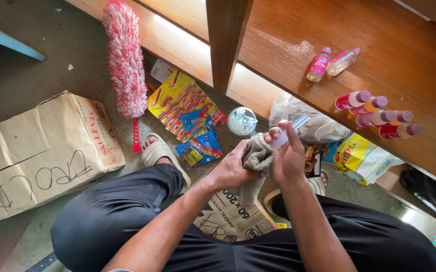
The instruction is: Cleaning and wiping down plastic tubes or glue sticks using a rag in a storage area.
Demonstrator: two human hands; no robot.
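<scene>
My left hand [230, 168] grips a grey-beige cloth [257, 157] bunched against a small clear bottle [290, 132]. My right hand [287, 158] holds that bottle, its pale cap pointing up to the right. Both hands meet above my knees, just below the edge of a wooden shelf [328, 30]. On the shelf lie two small bottles with pink labels [330, 63] and a cluster of several small bottles with purple, orange and pink caps [377, 113].
A red-and-white duster [126, 60] lies on the floor at left, next to a flattened cardboard box [36, 151]. Yellow and blue product cards [187, 113], a clear round lid [241, 121], a plastic bag [303, 118] and a yellow packet [353, 153] sit under the shelf.
</scene>
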